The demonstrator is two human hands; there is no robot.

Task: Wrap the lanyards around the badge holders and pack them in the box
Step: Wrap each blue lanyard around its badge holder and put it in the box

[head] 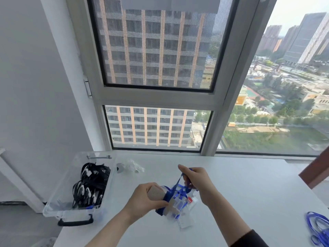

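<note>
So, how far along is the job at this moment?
Done: black lanyard bundles already lie in the clear box. In hand: the left hand grips a badge holder while the right hand pulls its blue lanyard up to wrap it. Left: this one is not yet packed, and more blue lanyards wait at the table's right edge.

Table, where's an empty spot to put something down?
Bare table lies between the right hand and the blue lanyards at the edge, and along the window. Crowded: around the left hand, badge holder and box.
</note>
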